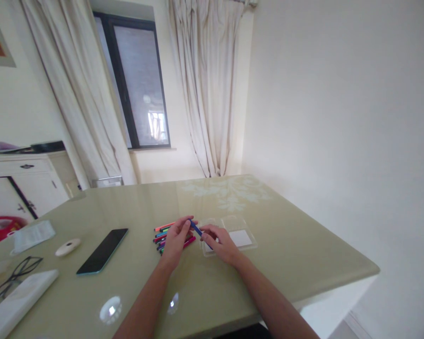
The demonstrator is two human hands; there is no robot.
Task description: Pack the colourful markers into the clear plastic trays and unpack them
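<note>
A blue marker pen [195, 228] slants between my two hands above the table. At its upper end, the fingers of my left hand [176, 238] are closed on it. My right hand [221, 242] grips the lower end, partly covering it. Several coloured markers [159, 235] lie side by side under and beside my left hand, some hidden by it. An open clear plastic case [250, 230] rests beneath and beyond my right hand, with a white card [240, 238] in it.
To the left on the table [289, 254] lie a dark phone [103, 252], a round white object [68, 247], black-framed glasses [16, 278], a long white box [23, 301] and a pale face mask [34, 237]. A wall [321, 141] runs along the right side.
</note>
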